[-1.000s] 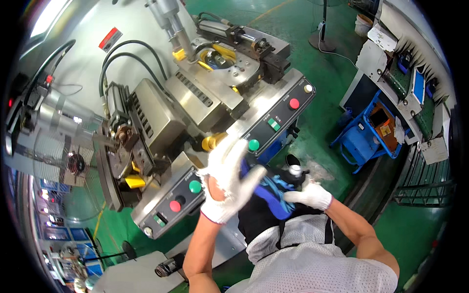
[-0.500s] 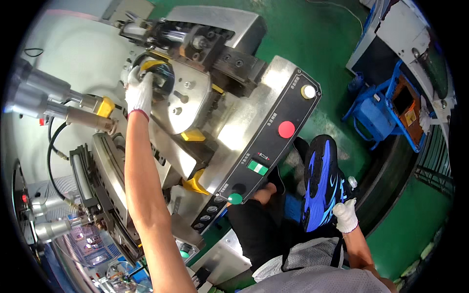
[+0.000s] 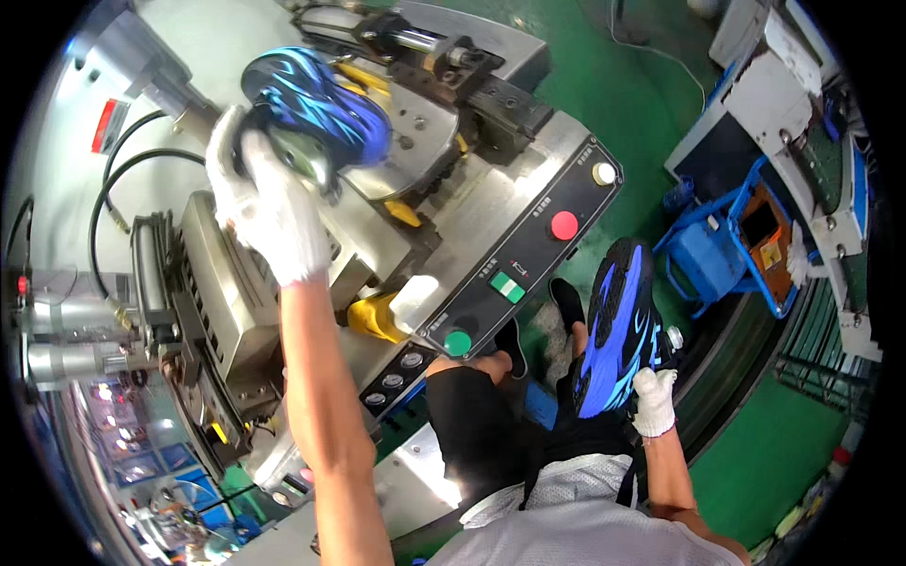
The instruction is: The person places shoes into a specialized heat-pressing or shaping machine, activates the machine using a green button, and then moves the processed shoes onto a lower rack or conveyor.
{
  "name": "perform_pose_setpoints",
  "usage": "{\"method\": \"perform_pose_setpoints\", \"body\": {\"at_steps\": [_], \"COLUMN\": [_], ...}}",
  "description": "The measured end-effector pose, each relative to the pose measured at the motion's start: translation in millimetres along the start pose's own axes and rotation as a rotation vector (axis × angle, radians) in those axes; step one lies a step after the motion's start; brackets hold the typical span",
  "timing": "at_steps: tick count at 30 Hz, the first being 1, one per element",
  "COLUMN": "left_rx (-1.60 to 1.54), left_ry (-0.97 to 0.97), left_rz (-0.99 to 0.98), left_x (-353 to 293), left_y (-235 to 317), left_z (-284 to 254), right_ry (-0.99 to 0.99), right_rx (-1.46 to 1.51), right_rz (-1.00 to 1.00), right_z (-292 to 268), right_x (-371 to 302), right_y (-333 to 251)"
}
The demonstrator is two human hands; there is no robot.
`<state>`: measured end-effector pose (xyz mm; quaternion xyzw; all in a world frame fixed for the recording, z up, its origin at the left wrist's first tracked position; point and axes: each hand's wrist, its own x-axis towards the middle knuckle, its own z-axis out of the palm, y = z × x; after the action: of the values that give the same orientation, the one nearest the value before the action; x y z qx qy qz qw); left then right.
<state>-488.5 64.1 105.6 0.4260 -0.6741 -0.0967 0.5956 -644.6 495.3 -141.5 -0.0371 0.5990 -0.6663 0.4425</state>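
At the machine, my gloved left hand (image 3: 274, 208) is closed round the heel end of a black and blue sports shoe (image 3: 326, 106), which tilts over the metal plate (image 3: 427, 125). A greenish, shiny part shows at its opening, next to my fingers. My gloved right hand (image 3: 653, 401) grips a second black and blue shoe (image 3: 618, 325) low on the right. That one stands on end with its blue and black sole toward the left; my fingers on its far side are partly hidden.
A slanted black control panel (image 3: 528, 250) with coloured buttons runs along the machine's front edge. Hoses (image 3: 106, 203) and metal cylinders (image 3: 175, 90) stand at the left. A blue stool (image 3: 713, 250) and a grey bench (image 3: 793, 94) are on the right, above green floor.
My left hand has drawn the shoe up out of the clamp area, where it was mostly hidden. The right hand and its shoe have shifted slightly up and left in view.
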Motion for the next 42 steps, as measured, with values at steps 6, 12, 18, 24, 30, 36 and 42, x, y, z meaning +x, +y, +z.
{"method": "perform_pose_setpoints", "body": {"at_steps": [6,12,18,24,30,36,42], "left_rx": [-0.696,-0.196,-0.224,-0.325,-0.272,-0.202,-0.225], "left_ry": [-0.576,-0.978,-0.866,-0.749,-0.782,-0.811,-0.741], "left_rz": [-0.600,-0.465,-0.497,-0.850,-0.469,-0.483,-0.393], "left_x": [-137.8,-312.2,-340.7,-367.0,-348.9,-351.2,-373.7], "left_y": [55.9,5.6,-9.3,-17.4,-37.2,-31.6,-29.3], "left_z": [-157.8,-288.0,-308.1,-329.8,-309.6,-317.9,-310.0], "right_ry": [-0.149,-0.436,-0.604,-0.331,-0.229,-0.527,-0.727], "right_rx": [-0.183,-0.779,-1.381,-1.804,-1.801,-0.883,-1.113], "right_rz": [-0.412,-0.833,-0.662,-0.843,-0.945,-1.257,-1.271], "right_z": [78.7,298.1,481.4,550.9,535.6,470.0,302.2], "right_x": [38.3,91.8,212.1,261.3,280.2,140.6,-19.4], "right_y": [-86.7,-231.6,-273.7,-164.3,-160.1,-127.4,-34.0]}}
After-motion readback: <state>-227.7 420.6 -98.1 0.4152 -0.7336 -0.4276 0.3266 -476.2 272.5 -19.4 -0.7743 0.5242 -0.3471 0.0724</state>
